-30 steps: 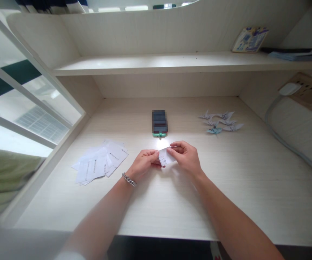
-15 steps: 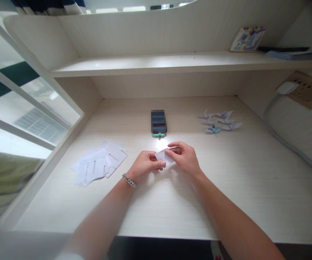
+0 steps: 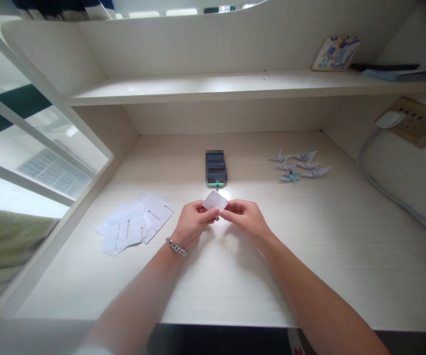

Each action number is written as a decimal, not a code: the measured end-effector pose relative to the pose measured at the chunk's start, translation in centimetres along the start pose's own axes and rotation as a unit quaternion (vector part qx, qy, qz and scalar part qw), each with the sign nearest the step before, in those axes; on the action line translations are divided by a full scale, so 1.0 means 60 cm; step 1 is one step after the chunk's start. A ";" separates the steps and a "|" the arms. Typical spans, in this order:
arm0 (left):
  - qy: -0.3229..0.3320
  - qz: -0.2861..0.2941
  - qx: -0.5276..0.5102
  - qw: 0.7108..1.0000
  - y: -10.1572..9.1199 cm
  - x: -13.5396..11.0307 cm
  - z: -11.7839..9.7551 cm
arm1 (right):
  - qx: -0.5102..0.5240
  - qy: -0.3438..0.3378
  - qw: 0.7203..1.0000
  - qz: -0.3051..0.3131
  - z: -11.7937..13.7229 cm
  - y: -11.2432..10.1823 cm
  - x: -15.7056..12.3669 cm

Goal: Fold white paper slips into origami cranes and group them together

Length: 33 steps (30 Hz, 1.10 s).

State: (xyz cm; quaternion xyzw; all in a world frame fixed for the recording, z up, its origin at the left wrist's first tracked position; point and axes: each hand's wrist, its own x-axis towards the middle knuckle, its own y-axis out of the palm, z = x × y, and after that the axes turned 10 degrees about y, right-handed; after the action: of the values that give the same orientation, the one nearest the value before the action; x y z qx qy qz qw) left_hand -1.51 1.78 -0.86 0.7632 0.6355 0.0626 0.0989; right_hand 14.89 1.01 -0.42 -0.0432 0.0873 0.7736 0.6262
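A small folded piece of white paper (image 3: 215, 199) is held up over the desk, its corner pointing away from me. My left hand (image 3: 196, 219) pinches its left and lower edge between thumb and fingers. From the other side my right hand (image 3: 243, 216) grips the lower right edge, with both thumbs nearly meeting at the bottom corner. The fingers behind the paper are partly hidden. Just beyond the paper lies a phone (image 3: 216, 166) in a green case, its screen blurred out.
Loose printed paper sheets (image 3: 126, 229) lie overlapping at the left. Several folded paper cranes (image 3: 309, 157), one of them bluish, stand at the back right. A white plug (image 3: 390, 119) with a grey cable (image 3: 368, 172) sits at the right wall. A shelf (image 3: 198, 93) spans the back.
The paper has been turned and raised slightly, so its corner now points away. My right hand has shifted from the paper's top edge down to its lower right edge.
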 end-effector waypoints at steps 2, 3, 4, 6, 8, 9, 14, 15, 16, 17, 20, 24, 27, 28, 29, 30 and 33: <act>-0.002 -0.001 -0.001 1.000 0.002 -0.001 0.002 | -0.017 0.001 1.000 -0.012 -0.001 0.000 0.000; -0.004 -0.003 0.001 1.000 0.004 -0.001 0.002 | -0.024 0.003 1.000 -0.017 -0.001 0.000 0.000; -0.006 -0.005 0.003 1.000 0.005 -0.001 0.002 | -0.030 0.006 0.999 -0.018 -0.001 -0.001 0.000; -0.006 -0.009 0.008 1.000 0.007 -0.002 0.003 | -0.037 0.014 0.999 -0.022 -0.001 -0.002 0.001; -0.004 -0.010 0.013 1.000 0.008 -0.002 0.002 | -0.036 0.023 0.999 -0.028 -0.001 -0.003 0.002; -0.002 -0.009 0.015 1.000 0.009 -0.002 0.002 | -0.032 0.028 0.999 -0.030 -0.001 -0.003 0.002; 0.003 -0.002 0.021 1.000 0.011 -0.003 0.002 | -0.006 0.047 0.998 -0.034 -0.003 -0.002 0.003; 0.005 0.001 0.021 1.000 0.011 -0.003 0.003 | -0.002 0.049 0.998 -0.033 -0.003 -0.002 0.003; 0.008 0.004 0.021 1.000 0.011 -0.003 0.004 | 0.002 0.052 0.998 -0.034 -0.004 -0.002 0.003; 0.011 0.007 0.019 1.000 0.011 -0.003 0.004 | 0.009 0.056 0.998 -0.037 -0.004 -0.002 0.003; 0.008 0.013 0.009 1.000 0.010 -0.002 0.006 | 0.029 0.062 0.997 -0.045 -0.006 -0.001 0.002; 0.001 0.013 0.002 1.000 0.009 -0.003 0.007 | 0.037 0.057 0.997 -0.044 -0.010 -0.001 0.004; 0.000 0.005 0.004 1.000 0.009 -0.003 0.007 | 0.038 0.058 0.996 -0.057 -0.013 -0.003 0.006; -0.002 0.003 0.005 1.000 0.009 -0.003 0.006 | 0.039 0.056 0.996 -0.063 -0.013 -0.003 0.006; -0.004 0.002 0.006 1.000 0.009 -0.003 0.006 | 0.039 0.052 0.996 -0.068 -0.013 -0.003 0.007; -0.006 0.003 0.007 1.000 0.009 -0.003 0.005 | 0.040 0.049 0.995 -0.071 -0.012 -0.003 0.007; -0.015 0.013 0.010 1.000 0.009 -0.004 0.003 | 0.046 0.046 0.995 -0.073 -0.009 -0.002 0.006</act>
State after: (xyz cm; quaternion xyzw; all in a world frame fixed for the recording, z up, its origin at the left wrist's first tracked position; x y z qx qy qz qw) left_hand -0.98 1.45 -0.90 0.7730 0.6248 0.0461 0.0995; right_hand 14.91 1.28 -1.05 -0.0560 0.1479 0.7185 0.6773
